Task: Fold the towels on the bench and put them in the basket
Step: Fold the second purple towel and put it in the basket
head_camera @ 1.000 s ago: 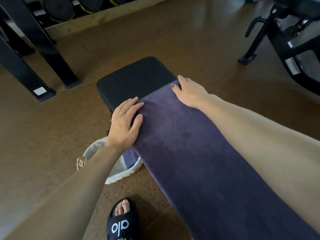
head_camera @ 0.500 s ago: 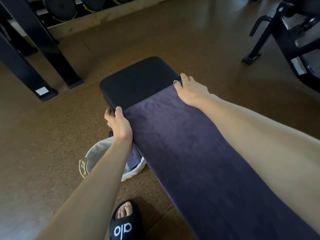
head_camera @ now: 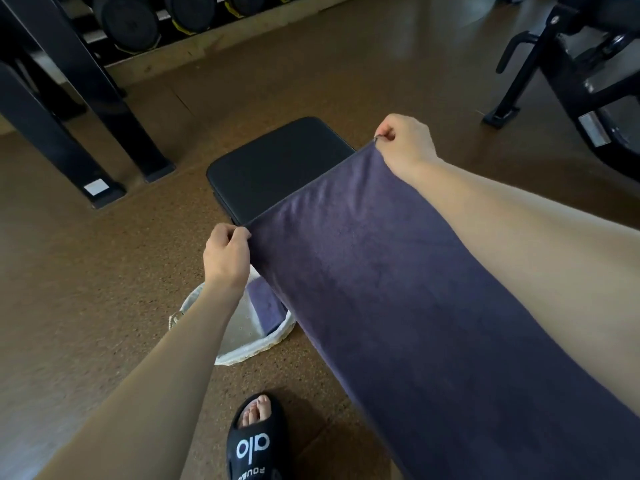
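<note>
Both hands pinch the far corners of a long, dark purple terry towel (head_camera: 398,289) that lies lengthwise along a black padded bench (head_camera: 277,168). The left hand (head_camera: 227,256) has its fingers curled round the corner at the bench's left edge, thumb pressing the cloth against the forefinger. The right hand (head_camera: 405,142) grips the opposite corner between thumb and curled fingers, and the towel's far hem stretches taut from one set of fingertips to the other. Beyond the fingers the bare bench pad shows. Below and nearer than the left fingers, a pale woven round basket with white cloth lining (head_camera: 194,306) sits on the brown speckled floor (head_camera: 86,289), holding what looks like a folded purple towel (head_camera: 266,306), partly hidden. Nearer still, a foot in a black slide sandal (head_camera: 254,441) stands on the floor.
</note>
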